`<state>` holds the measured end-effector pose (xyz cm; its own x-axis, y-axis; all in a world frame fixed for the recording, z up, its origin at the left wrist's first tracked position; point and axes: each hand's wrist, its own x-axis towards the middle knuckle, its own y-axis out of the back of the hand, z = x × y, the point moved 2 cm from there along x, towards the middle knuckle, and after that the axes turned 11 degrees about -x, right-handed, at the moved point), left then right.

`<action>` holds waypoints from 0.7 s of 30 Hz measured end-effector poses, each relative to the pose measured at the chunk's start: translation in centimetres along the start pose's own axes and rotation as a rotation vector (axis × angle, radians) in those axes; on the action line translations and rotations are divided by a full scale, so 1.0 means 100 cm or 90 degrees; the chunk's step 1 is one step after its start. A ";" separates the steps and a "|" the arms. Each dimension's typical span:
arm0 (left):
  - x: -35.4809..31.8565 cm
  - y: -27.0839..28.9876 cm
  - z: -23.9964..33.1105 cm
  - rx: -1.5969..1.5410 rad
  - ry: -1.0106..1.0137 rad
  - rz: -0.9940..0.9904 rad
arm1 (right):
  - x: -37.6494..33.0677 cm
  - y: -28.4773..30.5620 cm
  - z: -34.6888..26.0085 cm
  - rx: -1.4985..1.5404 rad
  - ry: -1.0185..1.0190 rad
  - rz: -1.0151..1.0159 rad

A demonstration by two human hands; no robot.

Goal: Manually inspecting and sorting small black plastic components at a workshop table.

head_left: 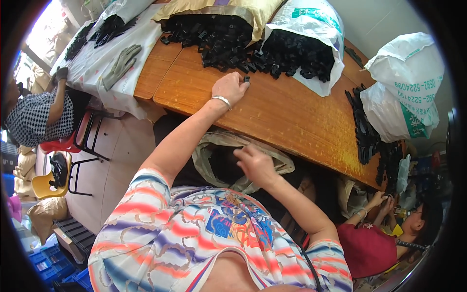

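Observation:
My left hand reaches over the wooden table, thumb and fingers closed on a small black plastic part. A bracelet circles that wrist. Just beyond it lies a heap of similar black parts, spilling from the mouth of a tan sack. My right hand hovers over an open pale sack at my lap, below the table edge. Its fingers are loosely bent and apart, with nothing visible in them. The sack's inside is dark, so its contents cannot be made out.
A white sack with more black parts stands at the back. Long black pieces lie by white bags on the right. A grey glove rests on the covered table at left. Co-workers sit at left and lower right, near a yellow chair.

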<state>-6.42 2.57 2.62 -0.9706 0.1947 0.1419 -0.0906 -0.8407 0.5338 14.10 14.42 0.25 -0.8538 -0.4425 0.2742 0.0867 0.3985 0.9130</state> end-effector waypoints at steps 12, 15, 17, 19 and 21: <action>-0.009 -0.024 0.009 0.093 -0.213 -0.020 | 0.111 0.056 0.144 -0.147 -0.142 0.219; -0.019 -0.017 0.018 0.088 -0.199 -0.050 | 0.138 0.055 0.179 -0.218 -0.184 0.165; -0.026 -0.015 0.025 0.072 -0.159 -0.073 | 0.147 0.054 0.196 -0.261 -0.207 0.126; -0.033 -0.015 0.030 0.040 -0.169 -0.109 | 0.154 0.051 0.203 -0.323 -0.174 0.084; -0.036 -0.018 0.026 0.023 -0.165 -0.133 | 0.156 0.053 0.202 -0.326 -0.177 0.049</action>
<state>-2.18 4.70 3.33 -0.8423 0.4870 0.2308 -0.2695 -0.7515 0.6022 -9.12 25.88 3.21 -0.9317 -0.1727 0.3195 0.3320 -0.0481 0.9421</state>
